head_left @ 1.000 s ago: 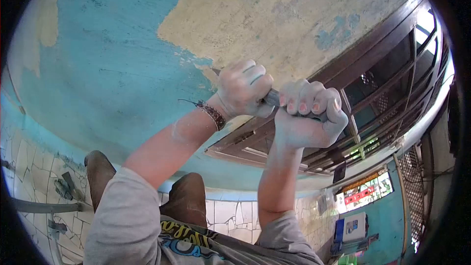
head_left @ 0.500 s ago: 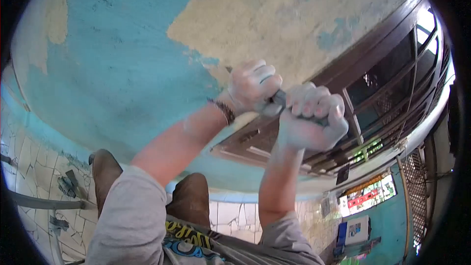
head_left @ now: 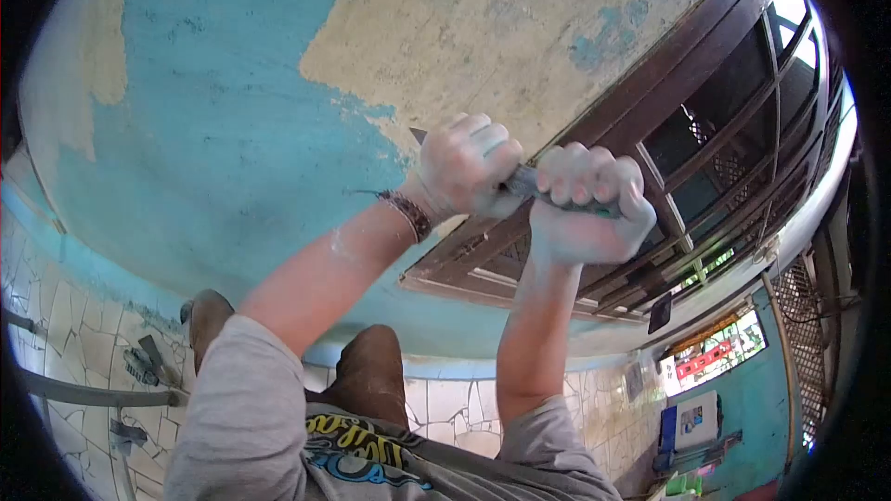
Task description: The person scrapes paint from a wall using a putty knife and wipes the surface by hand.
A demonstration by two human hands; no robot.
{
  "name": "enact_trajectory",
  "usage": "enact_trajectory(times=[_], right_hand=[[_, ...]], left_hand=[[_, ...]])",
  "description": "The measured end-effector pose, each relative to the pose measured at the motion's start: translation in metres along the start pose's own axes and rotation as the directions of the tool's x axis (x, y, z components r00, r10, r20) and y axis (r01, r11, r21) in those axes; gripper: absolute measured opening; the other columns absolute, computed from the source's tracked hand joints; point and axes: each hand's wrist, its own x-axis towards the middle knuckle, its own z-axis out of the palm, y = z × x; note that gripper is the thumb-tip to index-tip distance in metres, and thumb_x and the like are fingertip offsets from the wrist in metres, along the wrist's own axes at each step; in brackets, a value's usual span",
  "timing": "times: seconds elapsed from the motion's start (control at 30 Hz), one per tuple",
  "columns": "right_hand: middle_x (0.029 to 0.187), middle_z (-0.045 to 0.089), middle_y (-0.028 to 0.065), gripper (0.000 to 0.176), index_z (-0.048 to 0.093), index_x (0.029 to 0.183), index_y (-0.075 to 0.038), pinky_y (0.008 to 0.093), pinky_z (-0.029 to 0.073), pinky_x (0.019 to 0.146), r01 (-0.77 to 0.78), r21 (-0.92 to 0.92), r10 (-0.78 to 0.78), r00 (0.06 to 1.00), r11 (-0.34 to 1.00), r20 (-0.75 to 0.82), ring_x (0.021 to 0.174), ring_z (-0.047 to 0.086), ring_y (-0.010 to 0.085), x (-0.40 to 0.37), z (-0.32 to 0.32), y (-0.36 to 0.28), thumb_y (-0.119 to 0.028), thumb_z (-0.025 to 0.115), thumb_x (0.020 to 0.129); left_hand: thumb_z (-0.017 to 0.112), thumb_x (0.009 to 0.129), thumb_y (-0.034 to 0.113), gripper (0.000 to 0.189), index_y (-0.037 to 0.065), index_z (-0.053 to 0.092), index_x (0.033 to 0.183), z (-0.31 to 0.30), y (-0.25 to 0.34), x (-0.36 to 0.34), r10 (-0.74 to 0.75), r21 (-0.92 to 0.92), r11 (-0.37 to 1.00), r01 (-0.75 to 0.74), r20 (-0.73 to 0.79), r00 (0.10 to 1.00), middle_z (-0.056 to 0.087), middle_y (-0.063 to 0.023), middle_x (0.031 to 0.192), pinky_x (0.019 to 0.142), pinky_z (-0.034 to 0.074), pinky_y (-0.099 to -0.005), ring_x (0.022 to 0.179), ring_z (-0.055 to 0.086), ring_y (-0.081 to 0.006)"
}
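My left hand [head_left: 467,165], dusted with pale powder and with a dark bracelet at its wrist, is closed round the front of a scraper. A corner of the scraper's metal blade [head_left: 419,135] shows past the knuckles, at the border between blue paint [head_left: 223,130] and the bare beige patch [head_left: 445,37] of the wall. The rest of the blade is hidden by the hand. Further back, my right hand [head_left: 594,209] is wrapped round the scraper's grey handle [head_left: 524,182], fingers curled over it. Both hands are held up close to the wall.
A brown wooden window frame [head_left: 691,28] with bars lies right of my hands. Below are my knees and a floor of broken tiles [head_left: 79,325]. At the lower left are a grey curved rail [head_left: 97,393] and a tool [head_left: 148,362]. A white box [head_left: 696,419] stands lower right.
The view has shifted slightly. Both hands and the scraper now appear a little further left, still gripping in the same way. The bare patch looks much the same.
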Motion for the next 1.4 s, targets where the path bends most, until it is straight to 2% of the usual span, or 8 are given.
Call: enact_trajectory(times=[0.3,0.43,0.57,0.7,0.73,0.87,1.0,1.4], right_hand=[[0.056,0.043,0.009,0.023,0.041,0.064,-0.007,0.0365,0.041,0.049,0.081,-0.012,-0.079,0.992,0.997,0.096,0.049,0.041,0.0212,-0.007,-0.005,0.001,-0.02,0.044,0.083],[0.065,0.05,0.0115,0.023,0.045,0.067,-0.004,0.0396,0.045,0.065,-0.014,-0.159,-0.003,0.994,0.987,-0.11,0.064,0.051,0.0248,-0.025,-0.026,0.019,-0.019,0.047,0.084],[0.101,0.062,0.0175,0.027,0.062,0.095,0.006,0.0375,0.044,0.09,-0.289,-0.611,0.185,0.956,0.737,-0.229,0.094,0.059,0.025,-0.078,-0.031,-0.016,-0.019,0.056,0.088],[0.109,0.06,0.0197,0.042,0.05,0.122,0.009,0.0306,0.051,0.067,-0.682,-0.507,0.546,0.729,0.528,-0.413,0.081,0.063,0.0236,-0.094,-0.016,-0.031,-0.016,0.058,0.089],[0.108,0.059,0.0209,0.048,0.046,0.126,0.01,0.0293,0.052,0.059,-0.742,-0.454,0.598,0.668,0.493,-0.443,0.077,0.063,0.0246,-0.096,-0.015,-0.03,-0.016,0.059,0.088],[0.106,0.061,0.0143,0.043,0.044,0.13,0.007,0.0252,0.047,0.048,-0.829,-0.31,0.744,0.557,0.466,-0.369,0.064,0.058,0.0144,-0.108,-0.026,-0.017,-0.008,0.053,0.091],[0.098,0.061,0.0078,0.044,0.044,0.133,0.003,0.0222,0.042,0.051,-0.835,-0.31,0.722,0.549,0.454,-0.421,0.063,0.053,0.0097,-0.13,-0.016,0.013,-0.007,0.05,0.09],[0.097,0.062,0.0064,0.045,0.044,0.136,0.0,0.0218,0.045,0.067,-0.774,-0.444,0.665,0.623,0.451,-0.412,0.076,0.053,0.0086,-0.148,-0.004,0.033,-0.005,0.046,0.091]], left_hand=[[0.061,0.056,0.029,0.025,0.014,0.045,0.065,0.001,-0.012,-0.003,0.082,-0.016,0.997,-0.081,0.089,0.993,0.042,-0.0032,0.06,0.053,0.039,-0.0342,0.058,0.049,-0.0209],[0.061,0.057,0.03,0.024,0.014,0.046,0.066,-0.007,-0.013,-0.016,0.106,0.056,0.991,-0.123,0.236,0.966,0.043,-0.003,0.061,0.055,0.04,-0.0346,0.059,0.049,-0.0213],[0.06,0.062,0.029,0.021,0.014,0.047,0.065,-0.019,-0.007,-0.029,0.209,-0.052,0.977,-0.207,0.408,0.888,0.046,-0.0035,0.065,0.058,0.039,-0.0349,0.063,0.049,-0.0219],[0.053,0.067,0.022,0.012,0.011,0.052,0.071,-0.031,0.006,-0.039,0.237,-0.014,0.965,-0.263,0.486,0.841,0.052,-0.007,0.078,0.076,0.039,-0.0359,0.085,0.053,-0.0248],[0.051,0.073,0.02,0.016,0.009,0.057,0.082,-0.038,0.012,-0.042,0.175,0.064,0.959,-0.274,0.626,0.76,0.057,-0.0144,0.109,0.093,0.035,-0.0387,0.115,0.048,-0.028],[0.05,0.081,0.02,0.042,0.002,0.051,0.12,-0.06,0.031,-0.051,-0.124,0.255,0.966,-0.043,0.604,0.787,0.03,-0.0206,0.146,0.11,0.022,-0.046,0.138,0.026,-0.0348],[0.045,0.086,0.01,0.055,-0.006,0.035,0.137,-0.061,0.03,-0.084,-0.486,0.288,0.863,0.416,0.246,0.838,0.029,-0.0249,0.145,0.11,0.021,-0.0532,0.135,0.027,-0.0402],[0.041,0.085,0.005,0.051,-0.008,0.041,0.134,-0.075,0.016,-0.103,-0.429,0.316,0.888,0.333,0.313,0.847,0.036,-0.0246,0.142,0.109,0.027,-0.0515,0.133,0.033,-0.0403]])
